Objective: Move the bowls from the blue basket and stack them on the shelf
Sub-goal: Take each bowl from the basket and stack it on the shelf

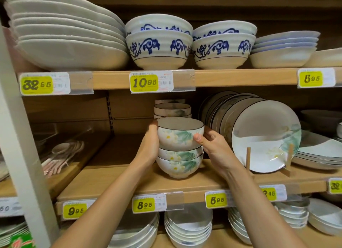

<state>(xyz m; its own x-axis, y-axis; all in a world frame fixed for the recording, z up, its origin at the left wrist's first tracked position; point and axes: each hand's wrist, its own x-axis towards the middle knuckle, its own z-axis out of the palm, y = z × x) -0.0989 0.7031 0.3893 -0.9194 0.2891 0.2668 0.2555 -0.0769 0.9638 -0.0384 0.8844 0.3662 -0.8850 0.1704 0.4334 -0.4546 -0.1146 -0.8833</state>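
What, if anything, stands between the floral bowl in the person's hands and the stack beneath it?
Nothing visible. The left hand and right hand hold the top bowl directly on the two stacked bowls; nothing shows between. The upright plates stand off to the right.

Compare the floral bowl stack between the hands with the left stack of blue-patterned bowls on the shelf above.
The floral bowl stack carries green leaves and pale flowers; the blue-patterned bowls carry dark blue scrolls. The floral bowl stack is three deep, the blue-patterned bowls two. The left hand and right hand hold the floral bowl stack; the blue-patterned bowls sit untouched. Both stacks are pale, footed, upright and nested.
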